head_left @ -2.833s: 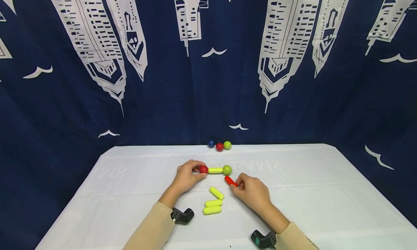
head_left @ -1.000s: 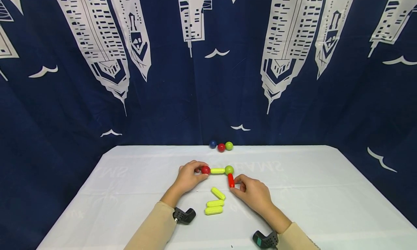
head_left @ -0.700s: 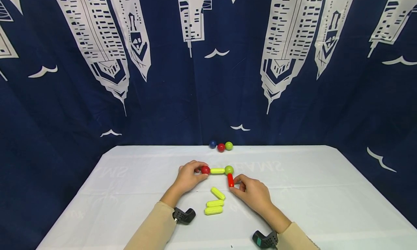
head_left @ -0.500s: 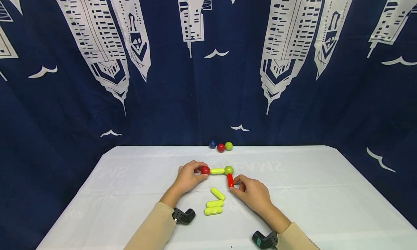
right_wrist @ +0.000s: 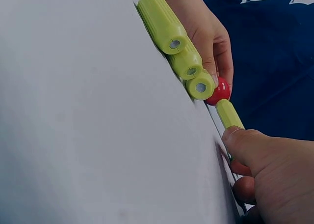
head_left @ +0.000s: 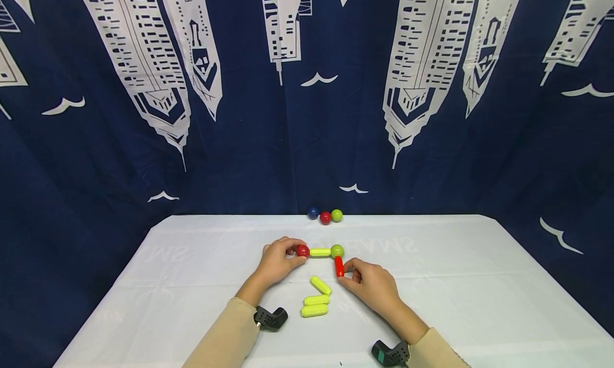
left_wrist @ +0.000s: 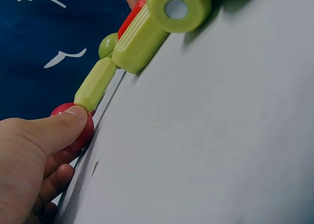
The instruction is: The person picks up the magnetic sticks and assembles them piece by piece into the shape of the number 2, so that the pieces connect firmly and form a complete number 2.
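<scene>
Fingers and thumb of my left hand (head_left: 277, 260) pinch a red ball (head_left: 303, 250). From that ball a yellow-green magnetic building rod (head_left: 320, 252) runs right to a green ball (head_left: 337, 250), touching both. My right hand (head_left: 371, 282) pinches the lower end of a red magnetic building rod (head_left: 339, 266), whose far end meets the green ball. In the right wrist view, the right hand's thumb (right_wrist: 240, 135) hides the red rod. Nearer me lie three loose yellow-green rods (head_left: 314, 310); grey discs show in their ends in the right wrist view.
At the table's back edge sit a blue ball (head_left: 313, 213), another red ball (head_left: 325, 218) and another green ball (head_left: 337, 215). A dark blue printed curtain (head_left: 288, 144) hangs behind the white-covered table (head_left: 192, 288).
The right hand has turned the red rod from a slant to nearly straight toward me, its far end now against the green ball. Over the last second almost nothing has moved.
</scene>
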A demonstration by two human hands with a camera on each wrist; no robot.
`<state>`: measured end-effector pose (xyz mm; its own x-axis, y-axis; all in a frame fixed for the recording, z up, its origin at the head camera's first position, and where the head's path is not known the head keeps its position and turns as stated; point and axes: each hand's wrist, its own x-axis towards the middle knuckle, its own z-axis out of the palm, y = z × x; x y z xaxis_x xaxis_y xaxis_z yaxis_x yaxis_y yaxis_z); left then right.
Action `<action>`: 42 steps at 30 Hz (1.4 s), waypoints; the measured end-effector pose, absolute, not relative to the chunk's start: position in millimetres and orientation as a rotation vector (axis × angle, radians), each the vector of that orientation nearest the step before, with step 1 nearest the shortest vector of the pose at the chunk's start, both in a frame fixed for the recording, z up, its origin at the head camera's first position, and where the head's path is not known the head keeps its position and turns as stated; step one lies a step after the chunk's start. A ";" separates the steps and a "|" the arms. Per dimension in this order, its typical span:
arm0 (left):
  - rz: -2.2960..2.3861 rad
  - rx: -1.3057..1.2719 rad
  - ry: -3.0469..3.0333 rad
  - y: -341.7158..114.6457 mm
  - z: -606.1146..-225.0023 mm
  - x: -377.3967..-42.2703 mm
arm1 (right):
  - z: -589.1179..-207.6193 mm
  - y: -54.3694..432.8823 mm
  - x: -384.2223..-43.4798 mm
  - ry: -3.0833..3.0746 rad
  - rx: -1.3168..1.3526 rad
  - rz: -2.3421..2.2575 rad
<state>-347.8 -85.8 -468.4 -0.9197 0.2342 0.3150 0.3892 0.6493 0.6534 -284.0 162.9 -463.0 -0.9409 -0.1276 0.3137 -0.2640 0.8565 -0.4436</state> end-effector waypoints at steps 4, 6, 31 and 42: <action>-1.130 -0.506 -2.664 -87.0 -467.3 -346.7 | -462.7 161.5 -284.4 -2.761 0.305 0.716; -1.132 -0.503 -2.661 -87.6 -467.2 -346.7 | -462.9 160.8 -284.3 -2.762 0.313 0.713; -1.094 -0.454 -2.657 -103.2 -467.3 -351.8 | -366.4 284.9 -236.3 -2.716 1.084 1.358; -1.087 -0.459 -2.659 -102.5 -467.1 -352.6 | -418.4 414.3 -213.6 -2.690 1.330 1.807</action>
